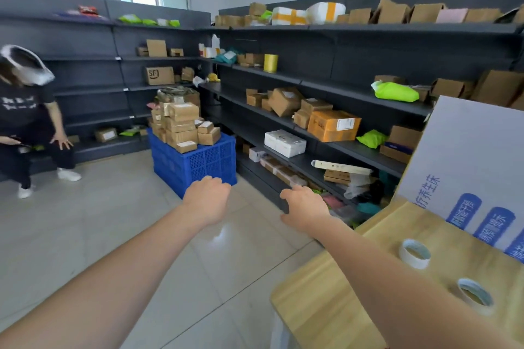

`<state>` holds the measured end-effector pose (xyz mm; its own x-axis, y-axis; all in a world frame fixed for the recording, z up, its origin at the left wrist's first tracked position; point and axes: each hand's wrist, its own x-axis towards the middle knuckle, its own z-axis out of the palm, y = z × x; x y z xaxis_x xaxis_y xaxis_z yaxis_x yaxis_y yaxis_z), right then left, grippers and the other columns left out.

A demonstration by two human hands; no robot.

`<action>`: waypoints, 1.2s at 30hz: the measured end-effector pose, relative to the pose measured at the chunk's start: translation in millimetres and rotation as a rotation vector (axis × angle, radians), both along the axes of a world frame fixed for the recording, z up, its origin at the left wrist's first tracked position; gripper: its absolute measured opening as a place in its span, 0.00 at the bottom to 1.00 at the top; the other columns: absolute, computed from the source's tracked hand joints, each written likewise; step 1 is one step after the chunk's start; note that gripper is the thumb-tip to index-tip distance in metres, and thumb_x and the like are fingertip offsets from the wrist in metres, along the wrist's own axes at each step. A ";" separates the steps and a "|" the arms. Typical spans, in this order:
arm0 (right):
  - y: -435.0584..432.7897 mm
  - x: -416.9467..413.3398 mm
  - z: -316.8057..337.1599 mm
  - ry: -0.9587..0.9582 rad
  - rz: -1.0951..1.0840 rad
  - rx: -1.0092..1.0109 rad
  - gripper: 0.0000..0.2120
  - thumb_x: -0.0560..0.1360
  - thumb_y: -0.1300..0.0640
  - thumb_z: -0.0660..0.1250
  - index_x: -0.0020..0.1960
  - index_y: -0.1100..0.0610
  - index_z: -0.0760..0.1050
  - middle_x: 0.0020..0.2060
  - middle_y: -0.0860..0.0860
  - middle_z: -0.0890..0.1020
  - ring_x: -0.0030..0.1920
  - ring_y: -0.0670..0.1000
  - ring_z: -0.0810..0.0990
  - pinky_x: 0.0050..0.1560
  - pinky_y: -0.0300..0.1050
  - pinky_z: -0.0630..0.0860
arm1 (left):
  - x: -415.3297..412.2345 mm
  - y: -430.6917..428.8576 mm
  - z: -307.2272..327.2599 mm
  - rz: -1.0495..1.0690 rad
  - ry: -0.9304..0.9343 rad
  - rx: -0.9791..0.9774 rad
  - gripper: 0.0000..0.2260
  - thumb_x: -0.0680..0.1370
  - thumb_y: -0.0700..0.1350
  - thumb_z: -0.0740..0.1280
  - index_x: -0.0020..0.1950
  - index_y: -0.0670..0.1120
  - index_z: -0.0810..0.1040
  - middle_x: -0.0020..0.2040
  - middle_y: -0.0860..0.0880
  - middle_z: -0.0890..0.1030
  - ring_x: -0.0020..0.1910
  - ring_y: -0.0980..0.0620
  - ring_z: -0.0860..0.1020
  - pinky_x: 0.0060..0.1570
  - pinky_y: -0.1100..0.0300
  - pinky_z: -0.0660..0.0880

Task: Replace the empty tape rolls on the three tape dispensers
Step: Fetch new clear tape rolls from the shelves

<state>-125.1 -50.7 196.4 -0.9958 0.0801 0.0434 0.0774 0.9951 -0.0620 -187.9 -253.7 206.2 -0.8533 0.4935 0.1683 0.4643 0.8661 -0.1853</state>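
Two tape rolls lie flat on the wooden table (pixel 326 292) at the lower right: one (pixel 414 253) farther back, one (pixel 475 296) nearer me. A yellow tape roll (pixel 270 62) stands on a shelf at the back. No tape dispenser is in view. Both my arms stretch forward over the floor. My left hand (pixel 208 198) is loosely curled, back up, holding nothing. My right hand (pixel 304 207) hangs beside it with fingers bent and apart, also holding nothing, left of the table's far corner.
Dark shelving (pixel 326 82) with cardboard parcels and green bags runs along the back and right. A blue crate (pixel 198 161) stacked with boxes stands on the tiled floor ahead. A large white printed carton (pixel 465 167) leans at the table's right. Another person (pixel 25 122) crouches at the far left.
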 end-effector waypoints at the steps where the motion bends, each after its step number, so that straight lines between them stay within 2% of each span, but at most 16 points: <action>1: -0.2 -11.6 2.3 0.011 0.006 0.003 0.20 0.76 0.53 0.66 0.66 0.56 0.70 0.59 0.55 0.75 0.63 0.58 0.72 0.58 0.52 0.72 | -10.8 -2.2 0.8 0.002 0.001 0.011 0.05 0.76 0.42 0.61 0.50 0.45 0.74 0.50 0.47 0.76 0.53 0.46 0.73 0.42 0.55 0.68; 4: 1.5 -47.8 9.0 0.040 0.016 0.013 0.20 0.75 0.52 0.67 0.66 0.56 0.71 0.60 0.55 0.75 0.63 0.58 0.72 0.60 0.53 0.73 | -45.4 -5.1 4.0 0.012 0.013 0.039 0.02 0.77 0.44 0.60 0.45 0.46 0.70 0.50 0.47 0.76 0.52 0.47 0.73 0.41 0.55 0.67; 6: 3.1 -74.3 14.5 0.047 0.022 0.024 0.21 0.75 0.51 0.67 0.66 0.55 0.71 0.61 0.54 0.75 0.63 0.57 0.72 0.61 0.52 0.73 | -70.7 -4.9 6.6 0.017 0.033 0.044 0.04 0.78 0.45 0.61 0.44 0.47 0.68 0.49 0.47 0.76 0.51 0.47 0.72 0.41 0.56 0.66; 10: 4.4 -129.3 29.1 0.071 0.055 0.053 0.19 0.76 0.51 0.66 0.66 0.54 0.71 0.61 0.54 0.75 0.62 0.57 0.72 0.59 0.51 0.70 | -121.5 0.1 15.3 0.027 0.058 0.054 0.06 0.78 0.47 0.62 0.50 0.45 0.73 0.51 0.47 0.76 0.54 0.47 0.73 0.42 0.56 0.67; 16: -3.7 -197.7 48.7 0.131 0.082 0.066 0.16 0.76 0.50 0.66 0.61 0.55 0.71 0.58 0.54 0.76 0.60 0.56 0.73 0.57 0.50 0.70 | -187.0 -2.6 27.2 0.059 0.101 0.111 0.09 0.78 0.50 0.63 0.54 0.46 0.74 0.53 0.48 0.76 0.55 0.47 0.73 0.48 0.54 0.70; 22: -20.6 -268.1 57.8 0.191 0.093 0.002 0.22 0.76 0.50 0.67 0.68 0.53 0.70 0.61 0.53 0.75 0.62 0.55 0.72 0.60 0.49 0.71 | -258.2 -21.6 35.5 0.052 0.172 0.180 0.14 0.77 0.51 0.65 0.61 0.48 0.75 0.56 0.50 0.77 0.59 0.49 0.72 0.55 0.55 0.71; 30: -63.6 -377.7 77.6 0.280 0.062 -0.031 0.27 0.76 0.50 0.68 0.73 0.52 0.65 0.69 0.51 0.71 0.69 0.54 0.68 0.67 0.50 0.68 | -369.3 -66.7 56.8 -0.037 0.297 0.166 0.15 0.77 0.52 0.65 0.62 0.48 0.74 0.64 0.50 0.74 0.66 0.49 0.68 0.66 0.53 0.64; 36: -78.3 -448.7 94.4 0.328 -0.001 -0.032 0.29 0.77 0.49 0.67 0.74 0.52 0.63 0.71 0.51 0.69 0.71 0.54 0.66 0.70 0.51 0.65 | -443.5 -89.2 77.7 -0.076 0.316 0.176 0.16 0.77 0.50 0.64 0.63 0.48 0.73 0.64 0.51 0.74 0.65 0.49 0.69 0.64 0.55 0.65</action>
